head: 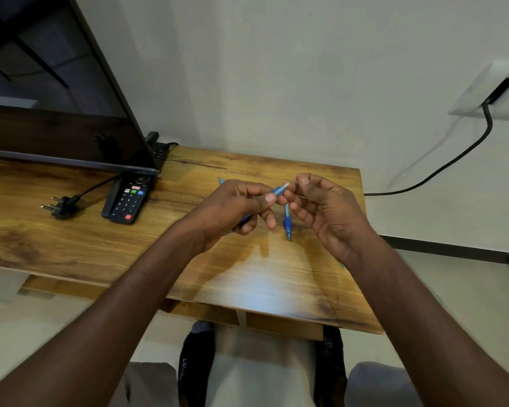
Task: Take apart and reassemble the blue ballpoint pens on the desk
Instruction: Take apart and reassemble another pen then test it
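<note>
Nearest the camera, two dark shoes (196, 365) stood on the pale floor under the desk's near edge. Above them stretched the wooden desk (247, 277), its grain glossy under a patch of glare.

Over the middle of the desk the left hand (232, 208) gripped a blue pen (277, 189), its thumb and curled fingers closed round the barrel. The pen slanted up toward two o'clock, its pale, translucent end poking out past the thumb; a darker blue stretch showed beneath the palm at about seven o'clock. The right hand (326, 207) met that pale end from three o'clock, its thumb and forefinger bent toward it; whether they pinched it or merely touched it could not be told.

Between the two hands, a second blue pen (287, 223) lay on the desk, pointing toward six o'clock, with a dark blue grip and a small tip. Another blue pen end (220, 180) peeped out beyond the left hand at eleven o'clock.

Farther off at nine o'clock lay a black remote (128, 201) and a loose plug (60, 207), before a dark screen (56, 98).
</note>
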